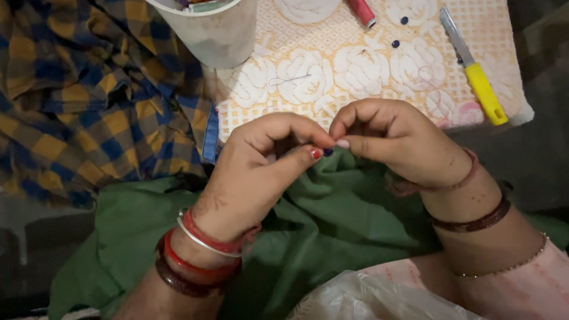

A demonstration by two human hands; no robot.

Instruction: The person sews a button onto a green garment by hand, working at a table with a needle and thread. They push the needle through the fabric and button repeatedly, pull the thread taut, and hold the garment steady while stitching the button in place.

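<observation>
My left hand [261, 172] and my right hand [394, 139] meet fingertip to fingertip over a green cloth [332, 225] in my lap. Between the pinched fingers sits a small dark blue bead [328, 152]. The left thumb and forefinger press on it; the right fingertips pinch closed right beside it, and what they grip is too small to see. Both wrists wear bangles. A threaded needle [290, 79] lies on the patterned cushion [367, 65] behind the hands.
A blue and yellow checked cloth [89, 89] lies at the left. A white cup [210, 29] stands on the cushion's near-left corner. A yellow-handled cutter [477, 74], a red spool [361, 12] and loose dark beads [395, 43] rest on the cushion. White plastic [367, 296] lies at the bottom.
</observation>
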